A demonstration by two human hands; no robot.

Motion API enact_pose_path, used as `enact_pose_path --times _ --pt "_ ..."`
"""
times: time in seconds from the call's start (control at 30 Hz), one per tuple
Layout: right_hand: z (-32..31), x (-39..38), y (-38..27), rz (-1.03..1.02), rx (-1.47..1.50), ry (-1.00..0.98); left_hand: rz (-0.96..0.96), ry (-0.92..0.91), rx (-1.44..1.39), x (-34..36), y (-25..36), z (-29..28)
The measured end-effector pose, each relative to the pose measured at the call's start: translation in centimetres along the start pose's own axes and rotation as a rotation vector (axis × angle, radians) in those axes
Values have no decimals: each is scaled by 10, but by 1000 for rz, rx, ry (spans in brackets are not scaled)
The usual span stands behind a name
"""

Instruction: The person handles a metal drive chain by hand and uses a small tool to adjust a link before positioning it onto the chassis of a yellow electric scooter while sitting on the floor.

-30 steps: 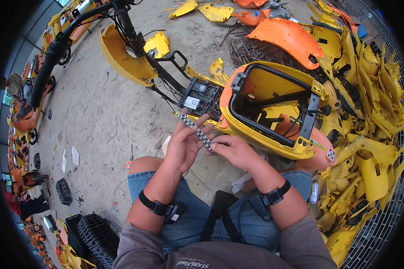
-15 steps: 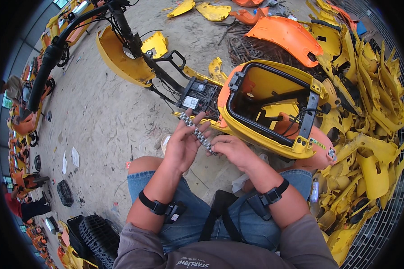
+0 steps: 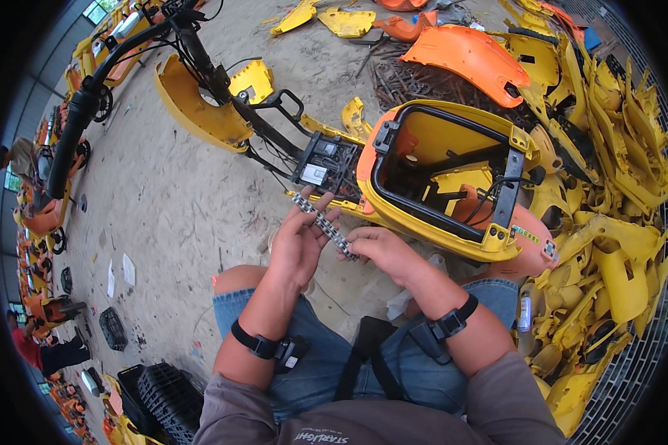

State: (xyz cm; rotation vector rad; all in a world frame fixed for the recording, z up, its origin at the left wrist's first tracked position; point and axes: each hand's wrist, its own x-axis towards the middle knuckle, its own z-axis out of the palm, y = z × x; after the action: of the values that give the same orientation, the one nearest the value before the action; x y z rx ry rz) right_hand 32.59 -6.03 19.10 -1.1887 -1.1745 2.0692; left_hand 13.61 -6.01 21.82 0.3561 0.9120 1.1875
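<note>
A short strip of silver metal links, like a piece of chain [image 3: 324,224], slants across the fingers of my left hand [image 3: 291,251]. That hand is palm up, its thumb over the strip and its fingertips partly spread. The thumb and fingers of my right hand [image 3: 382,251] pinch the strip's lower end. Just beyond both hands stands a partly stripped yellow and orange scooter. Its open tray of dark electrical parts [image 3: 328,165] lies past my left fingertips. The yellow seat housing [image 3: 423,231], with a black-edged opening, is beyond my right hand.
Yellow plastic panels [image 3: 620,293] are heaped on the right, beside a clear bottle [image 3: 525,313]. An orange panel [image 3: 464,59] lies on rusty metal pieces at the back. The handlebar [image 3: 70,141] reaches over the left side. Black crates [image 3: 167,397] stand lower left; people are at the far left.
The view has shifted slightly. My hands keep nearly the same hold on the strip, which now tilts a little flatter.
</note>
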Motion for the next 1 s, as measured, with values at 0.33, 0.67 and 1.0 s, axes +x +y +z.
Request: enact_pose_path --times 0.33,0.67,1.0 --pt "-2 -1 1 -21 10 2 -15 -12 -11 0 -2 -1" --pt "-2 -1 3 -39 33 35 -40 -44 -45 -1 0 -3" --pt "0 1 3 54 -55 41 -112 -43 -169 -1 6 -5"
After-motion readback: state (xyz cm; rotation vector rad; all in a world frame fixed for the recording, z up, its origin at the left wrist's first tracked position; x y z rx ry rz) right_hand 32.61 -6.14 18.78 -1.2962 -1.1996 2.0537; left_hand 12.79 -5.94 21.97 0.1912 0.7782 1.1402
